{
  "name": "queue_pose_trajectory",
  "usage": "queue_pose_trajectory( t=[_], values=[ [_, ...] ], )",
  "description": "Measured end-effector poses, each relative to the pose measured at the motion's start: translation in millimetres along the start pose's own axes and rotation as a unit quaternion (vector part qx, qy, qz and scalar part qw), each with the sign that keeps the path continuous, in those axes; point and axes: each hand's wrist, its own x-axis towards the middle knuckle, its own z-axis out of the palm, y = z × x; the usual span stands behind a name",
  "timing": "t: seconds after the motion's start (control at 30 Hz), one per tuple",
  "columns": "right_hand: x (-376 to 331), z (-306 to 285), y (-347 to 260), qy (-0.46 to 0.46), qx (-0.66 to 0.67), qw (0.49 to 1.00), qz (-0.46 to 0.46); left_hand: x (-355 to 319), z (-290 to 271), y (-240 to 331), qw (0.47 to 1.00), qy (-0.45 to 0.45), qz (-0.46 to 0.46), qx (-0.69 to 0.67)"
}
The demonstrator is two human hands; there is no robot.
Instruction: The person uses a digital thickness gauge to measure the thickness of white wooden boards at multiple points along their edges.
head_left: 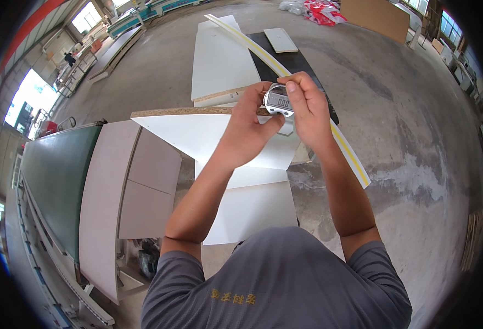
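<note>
A small round digital thickness gauge with a grey display sits between both hands, in front of my chest. My left hand grips its left side, the thumb at the lower edge by the buttons. On the other side my right hand closes around the gauge, fingers curled over its top right. A long white strip with a yellow line runs diagonally behind my right hand; whether the fingers touch it is hidden. Below the hands lie white boards, one with a raw chipboard edge.
A dark panel carries a small white board at the far side. To the left stand a pinkish panel and a green-topped machine table. Red and clear plastic wrap lies on the concrete floor far off.
</note>
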Motion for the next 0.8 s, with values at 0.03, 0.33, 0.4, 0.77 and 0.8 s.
queue_pose_trajectory(
  t=[0.03, 0.33, 0.4, 0.77, 0.8],
  values=[
    [-0.7, 0.6, 1.1, 0.007, 0.011, 1.0, 0.003, -1.0, 2.9, 1.1, 1.0, 0.007, -0.006, 0.02],
    [-4.3, -1.9, 5.6, 0.069, 0.104, 0.992, 0.025, -5.7, -6.1, 5.8, 0.987, -0.03, 0.027, 0.157],
    [-4.5, -4.0, 8.2, 0.072, 0.116, 0.99, 0.023, -3.4, -2.6, 9.2, 0.991, -0.016, 0.028, 0.129],
    [-3.6, -1.6, 4.2, 0.077, 0.092, 0.991, 0.053, -7.8, -0.3, -6.3, 0.988, 0.021, 0.09, 0.121],
    [-1.8, 0.1, 3.3, 0.082, 0.085, 0.992, 0.048, -5.6, -2.9, -8.1, 0.99, 0.007, 0.092, 0.106]
  ],
)
